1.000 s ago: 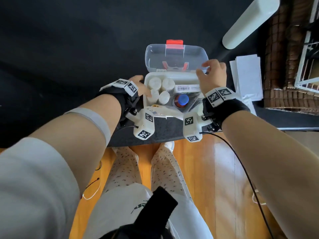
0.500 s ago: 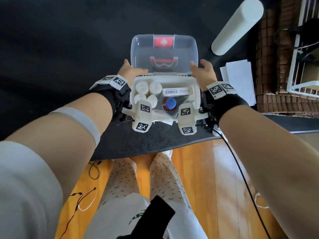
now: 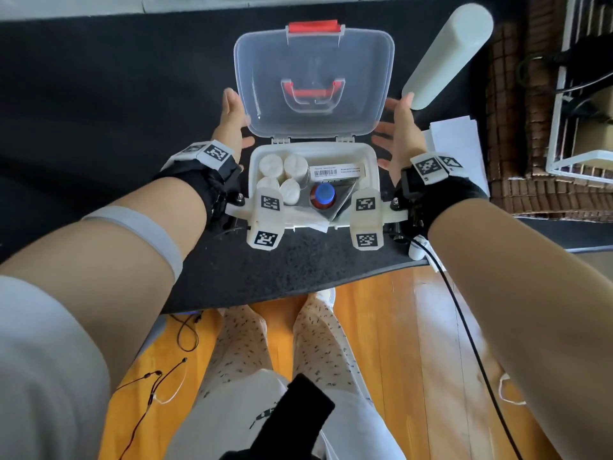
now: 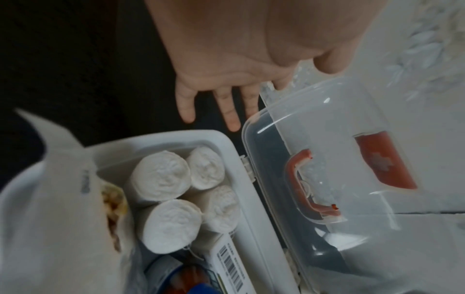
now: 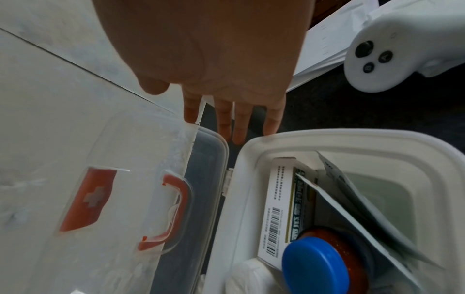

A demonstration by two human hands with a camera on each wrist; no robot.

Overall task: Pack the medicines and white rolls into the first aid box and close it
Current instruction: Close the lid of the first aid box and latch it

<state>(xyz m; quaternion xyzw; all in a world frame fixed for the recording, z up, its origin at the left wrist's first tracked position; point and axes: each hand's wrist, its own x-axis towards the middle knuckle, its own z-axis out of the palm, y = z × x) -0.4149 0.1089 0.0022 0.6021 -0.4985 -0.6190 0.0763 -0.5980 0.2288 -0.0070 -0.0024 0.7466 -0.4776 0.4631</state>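
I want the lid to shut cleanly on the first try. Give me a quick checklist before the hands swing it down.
1. Four white rolls inside the box: ok.
2. Blue-capped bottle and medicine carton inside: ok.
3. Packet corner over the near rim: not ok.
4. Left hand open beside the lid: ok.
5. Right hand open at the other side: ok.
6. Red latch free: cannot tell.

Black tabletop (image 3: 99,94), orange wooden floor (image 3: 398,327), brick wall (image 3: 510,94)

White cylinder (image 3: 446,51), papers (image 3: 459,141), controller (image 5: 392,55)
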